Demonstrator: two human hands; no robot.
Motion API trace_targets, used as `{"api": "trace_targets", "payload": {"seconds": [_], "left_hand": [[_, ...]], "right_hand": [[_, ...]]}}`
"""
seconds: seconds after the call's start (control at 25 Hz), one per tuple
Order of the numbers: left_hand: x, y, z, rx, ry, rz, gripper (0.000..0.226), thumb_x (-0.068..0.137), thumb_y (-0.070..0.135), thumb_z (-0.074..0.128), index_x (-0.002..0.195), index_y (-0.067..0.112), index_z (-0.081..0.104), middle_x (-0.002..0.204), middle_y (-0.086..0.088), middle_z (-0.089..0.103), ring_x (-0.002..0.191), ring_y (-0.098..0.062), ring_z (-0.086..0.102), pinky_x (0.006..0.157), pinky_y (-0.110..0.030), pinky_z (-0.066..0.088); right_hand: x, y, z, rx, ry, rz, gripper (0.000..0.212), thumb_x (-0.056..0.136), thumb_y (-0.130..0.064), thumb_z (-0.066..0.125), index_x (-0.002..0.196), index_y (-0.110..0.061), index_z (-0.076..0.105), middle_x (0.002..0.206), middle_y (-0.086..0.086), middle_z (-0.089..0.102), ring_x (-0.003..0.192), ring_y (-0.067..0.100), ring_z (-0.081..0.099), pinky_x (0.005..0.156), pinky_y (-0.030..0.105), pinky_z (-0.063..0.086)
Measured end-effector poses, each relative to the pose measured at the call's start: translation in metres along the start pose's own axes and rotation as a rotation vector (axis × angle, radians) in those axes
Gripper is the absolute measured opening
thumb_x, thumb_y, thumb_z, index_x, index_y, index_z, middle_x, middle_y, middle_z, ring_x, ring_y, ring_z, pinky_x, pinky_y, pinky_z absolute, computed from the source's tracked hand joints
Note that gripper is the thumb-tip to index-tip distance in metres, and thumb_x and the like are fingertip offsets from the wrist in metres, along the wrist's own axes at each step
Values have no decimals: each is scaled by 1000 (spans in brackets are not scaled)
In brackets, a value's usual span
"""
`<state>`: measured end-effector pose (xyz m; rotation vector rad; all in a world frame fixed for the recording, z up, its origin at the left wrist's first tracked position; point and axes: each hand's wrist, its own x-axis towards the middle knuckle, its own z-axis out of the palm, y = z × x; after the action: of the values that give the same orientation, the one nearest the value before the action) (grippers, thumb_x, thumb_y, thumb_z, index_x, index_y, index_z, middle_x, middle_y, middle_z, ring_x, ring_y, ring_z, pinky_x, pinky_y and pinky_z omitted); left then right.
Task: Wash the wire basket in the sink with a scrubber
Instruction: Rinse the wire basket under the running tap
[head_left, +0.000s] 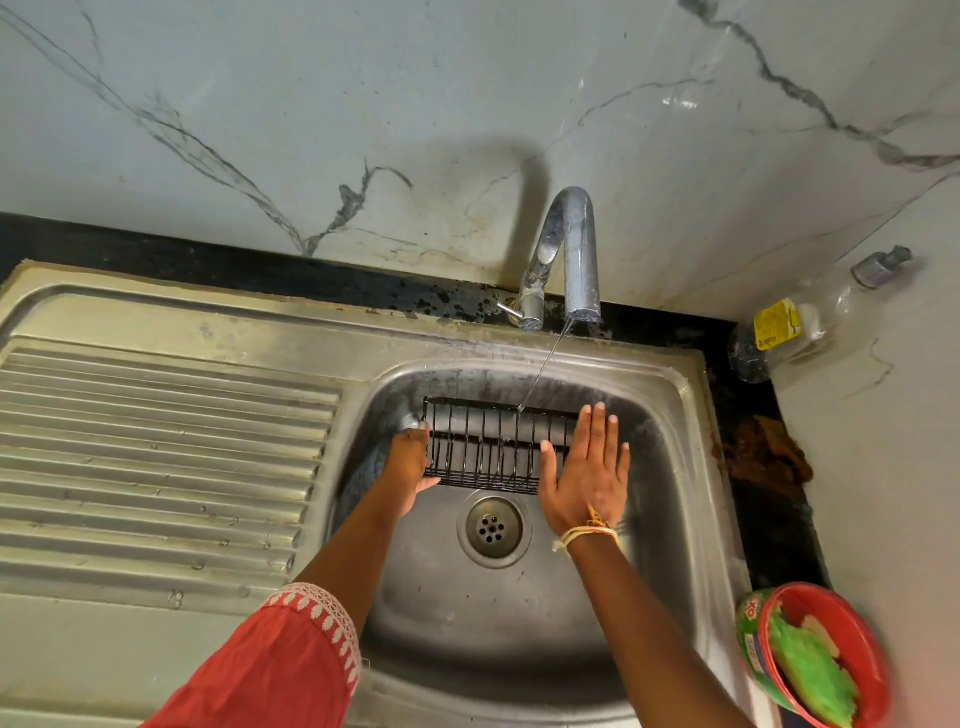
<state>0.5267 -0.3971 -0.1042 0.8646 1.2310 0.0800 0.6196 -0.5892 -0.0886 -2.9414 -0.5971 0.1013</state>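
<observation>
Both hands: left hand (410, 467) grips wire basket (488, 447), right hand (587, 467) flat-open under faucet (566, 260).

We count one black wire basket (488, 447), one steel sink (670, 395) with one drain (493, 528), and one tap (566, 254) giving one thin stream of water (543, 369). Two hands are in view, left hand (413, 462) and right hand (589, 473). We record one red tub (862, 639) holding one green scrubber (810, 670), and one clear plastic bottle (810, 317).
</observation>
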Motion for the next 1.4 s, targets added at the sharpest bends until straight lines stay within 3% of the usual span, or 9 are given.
{"api": "trace_targets", "payload": {"seconds": [0.12, 0.24, 0.4, 0.64, 0.84, 1.04, 1.2, 1.28, 1.4], "left_hand": [[-2, -5, -2, 67, -54, 20, 39, 103, 35, 42, 136, 15, 44, 149, -12, 38, 126, -33, 46, 89, -49, 49], [-5, -2, -9, 5, -178, -28, 30, 104, 37, 35, 106, 19, 59, 135, -22, 54, 94, -30, 64, 79, -39, 50], [-3, 0, -10, 29, -49, 6, 29, 103, 32, 41, 118, 13, 55, 129, -21, 57, 114, -37, 57, 90, -47, 49], [-9, 7, 0, 31, 23, -15, 37, 103, 28, 44, 135, 9, 44, 145, -13, 40, 125, -32, 43, 95, -47, 47], [-13, 4, 5, 321, 83, 154, 39, 103, 21, 35, 137, 2, 39, 135, -22, 49, 97, -26, 47, 88, -48, 48], [-13, 6, 7, 261, 214, 197, 34, 105, 29, 29, 121, 4, 47, 103, -18, 54, 89, -26, 47, 96, -57, 47], [-24, 11, 12, 408, 170, 281, 45, 105, 32, 34, 134, -1, 41, 79, -2, 47, 70, -15, 46, 80, -43, 51], [-28, 13, 16, 459, 112, 262, 52, 105, 35, 35, 143, -1, 32, 105, -15, 57, 83, -21, 54, 82, -41, 53], [-31, 11, 17, 461, -1, 128, 62, 103, 48, 30, 150, 9, 23, 147, -20, 38, 124, -39, 47, 97, -53, 46]], "right_hand": [[-7, -54, 5, 41, -38, -92, 72, 95, -52, 6, 152, -10, -1, 159, 10, -6, 147, 27, -7, 119, 50, 11], [-6, -113, 9, 37, -146, -465, 65, 94, -43, 8, 153, -17, 6, 161, 3, 0, 147, 24, -7, 119, 47, 3], [13, -99, 5, -15, -144, -660, 59, 98, -42, 14, 153, -22, 12, 161, 0, 9, 148, 19, 2, 119, 49, 9], [23, 16, -1, 122, -42, -41, 64, 95, -55, 23, 152, -25, 15, 158, 9, 18, 145, 30, 18, 116, 51, 18], [22, 3, -11, 1027, -190, 527, 69, 96, -47, 47, 150, -13, 23, 153, 14, 31, 139, 33, 31, 112, 42, 25], [36, -3, -35, 1183, -20, 509, 51, 92, -28, 61, 137, -7, 46, 139, 12, 50, 129, 27, 46, 100, 29, 35], [47, -18, -65, 1226, 47, 448, 44, 81, -25, 75, 120, -9, 61, 115, 6, 64, 102, 17, 59, 82, 18, 45], [51, -29, -78, 1123, 73, 381, 40, 75, -33, 78, 110, -15, 68, 106, 2, 69, 95, 20, 64, 79, 22, 50], [48, -51, -103, 906, 61, 284, 48, 75, -42, 76, 116, -21, 65, 116, 0, 67, 105, 20, 61, 90, 31, 48]]}}
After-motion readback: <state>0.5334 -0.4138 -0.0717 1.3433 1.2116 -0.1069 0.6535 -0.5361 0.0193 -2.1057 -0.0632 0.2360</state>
